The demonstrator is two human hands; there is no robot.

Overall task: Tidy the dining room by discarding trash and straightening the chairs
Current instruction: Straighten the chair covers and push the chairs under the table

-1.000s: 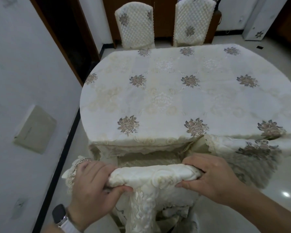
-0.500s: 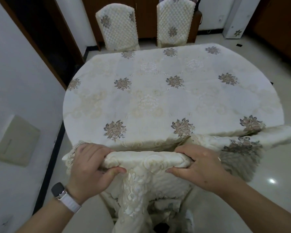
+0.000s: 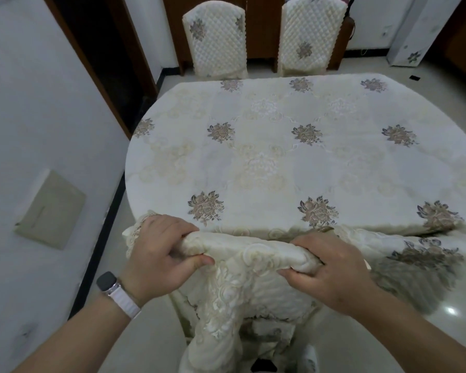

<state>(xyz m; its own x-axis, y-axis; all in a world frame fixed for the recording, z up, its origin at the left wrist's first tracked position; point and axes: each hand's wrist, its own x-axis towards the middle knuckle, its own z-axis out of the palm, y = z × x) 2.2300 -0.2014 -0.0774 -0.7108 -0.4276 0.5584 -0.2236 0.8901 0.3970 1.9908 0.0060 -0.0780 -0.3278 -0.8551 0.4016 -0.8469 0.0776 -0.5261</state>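
A chair with a cream lace cover [image 3: 250, 267] stands right in front of me, its backrest top against the near edge of the table [image 3: 280, 162]. My left hand [image 3: 159, 254] grips the left end of the backrest top. The right end is held by my right hand [image 3: 331, 270]. A second covered chair [image 3: 425, 254] sits to the right, tucked at the table edge. Two quilted-cover chairs, the left chair [image 3: 217, 41] and the right chair [image 3: 311, 36], stand upright at the table's far side.
A white wall [image 3: 33, 130] runs close on the left with a beige panel [image 3: 51, 208] on it. A dark doorway [image 3: 102, 49] opens at the far left. A white floor-standing unit [image 3: 412, 36] stands at the far right on glossy tile.
The chair I hold has slid forward toward the table; its backrest top now meets the tablecloth edge. Both hands keep their grip.
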